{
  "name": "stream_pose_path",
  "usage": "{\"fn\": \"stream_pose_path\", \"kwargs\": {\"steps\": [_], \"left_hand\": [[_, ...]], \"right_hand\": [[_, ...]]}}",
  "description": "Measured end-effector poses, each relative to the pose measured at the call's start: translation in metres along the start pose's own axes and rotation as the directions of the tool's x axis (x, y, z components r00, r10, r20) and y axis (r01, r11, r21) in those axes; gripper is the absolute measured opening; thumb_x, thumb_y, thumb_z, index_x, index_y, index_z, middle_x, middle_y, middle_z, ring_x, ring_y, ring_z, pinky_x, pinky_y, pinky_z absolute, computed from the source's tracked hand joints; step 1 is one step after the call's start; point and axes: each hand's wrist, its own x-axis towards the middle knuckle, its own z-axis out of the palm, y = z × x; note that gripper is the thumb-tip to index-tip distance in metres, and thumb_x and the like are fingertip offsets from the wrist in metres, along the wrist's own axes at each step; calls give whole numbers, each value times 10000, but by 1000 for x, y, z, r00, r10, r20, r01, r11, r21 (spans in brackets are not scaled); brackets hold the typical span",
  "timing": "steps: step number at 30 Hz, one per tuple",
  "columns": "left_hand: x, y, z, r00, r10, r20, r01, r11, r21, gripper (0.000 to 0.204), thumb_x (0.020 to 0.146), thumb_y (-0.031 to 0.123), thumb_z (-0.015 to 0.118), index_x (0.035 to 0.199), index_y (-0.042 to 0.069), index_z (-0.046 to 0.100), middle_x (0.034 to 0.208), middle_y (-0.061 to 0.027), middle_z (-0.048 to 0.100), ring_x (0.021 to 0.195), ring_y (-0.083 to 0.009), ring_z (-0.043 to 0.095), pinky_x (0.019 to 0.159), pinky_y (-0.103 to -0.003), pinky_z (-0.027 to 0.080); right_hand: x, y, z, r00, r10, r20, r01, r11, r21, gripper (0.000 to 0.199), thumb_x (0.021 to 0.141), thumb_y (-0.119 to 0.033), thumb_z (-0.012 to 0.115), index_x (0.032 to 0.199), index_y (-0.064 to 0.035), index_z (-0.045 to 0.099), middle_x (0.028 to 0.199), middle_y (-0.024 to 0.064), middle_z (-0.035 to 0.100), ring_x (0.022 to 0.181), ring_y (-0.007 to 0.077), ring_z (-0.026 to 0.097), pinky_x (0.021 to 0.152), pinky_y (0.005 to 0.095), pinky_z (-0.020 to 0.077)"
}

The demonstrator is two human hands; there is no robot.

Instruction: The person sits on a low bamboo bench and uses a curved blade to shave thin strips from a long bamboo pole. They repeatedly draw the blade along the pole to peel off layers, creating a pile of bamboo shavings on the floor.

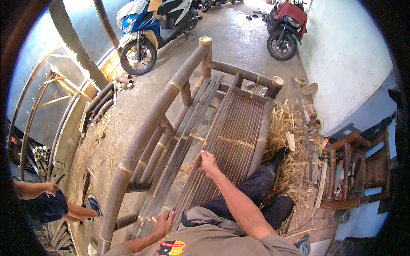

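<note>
I see a long bamboo slat (205, 128) lying along the seat of the bamboo bench (145, 128). My right hand (208, 163) pinches it midway with closed fingers, my left hand (164, 222) clasps its near end, likely keeping it aligned. Straw (294, 162) litters the floor.

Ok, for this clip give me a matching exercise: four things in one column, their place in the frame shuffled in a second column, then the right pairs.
Things:
1. blue scooter
2. small bamboo stool
3. right hand
4. left hand

Places:
A. on the slats in the middle of the bamboo bench
B. top left, on the concrete floor
C. at the near end of the slats, low in the picture
D. right side, by the white wall

Pairs: 1-B, 2-D, 3-A, 4-C
</note>
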Motion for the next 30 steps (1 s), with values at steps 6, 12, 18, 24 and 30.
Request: {"fn": "stream_pose_path", "kwargs": {"steps": [6,12,18,24,30], "left_hand": [[-9,4,7,996,-85,18,86,994,-62,498,974,435,477,832,-25,603,636,-170,576,604,-280,559,598,-422,438],[-20,-12,18,981,-169,92,172,985,-28,503,967,459,471,869,-15,609,657,-169,591,630,-292,581,614,-423,449],[-24,-33,15,984,-135,119,134,991,18,508,963,461,453,893,-19,604,689,-208,592,666,-359,596,656,-465,453],[-24,-48,20,971,-191,141,188,982,34,503,963,452,452,893,-22,606,737,-236,606,732,-394,614,690,-472,456],[-29,-50,22,971,-176,159,176,984,10,541,960,485,452,891,-25,619,760,-254,611,734,-396,614,699,-479,455]], "right_hand": [[5,7,4,994,61,-87,-69,993,-96,316,1047,-331,353,976,-48,474,796,137,643,660,267,684,525,416,584],[11,33,-5,978,199,-67,-206,973,-108,310,1047,-302,330,1031,-26,472,838,148,632,697,279,686,576,435,613],[8,52,4,985,159,-71,-169,970,-176,327,1038,-320,368,1153,-36,483,854,125,652,673,265,690,566,402,598],[-4,43,8,980,190,-59,-197,965,-170,355,1040,-342,360,1154,-27,479,901,155,659,731,269,699,581,408,609],[-10,40,9,970,236,-56,-241,961,-135,399,1050,-338,337,1204,5,471,887,151,634,761,287,682,616,418,613]]}}
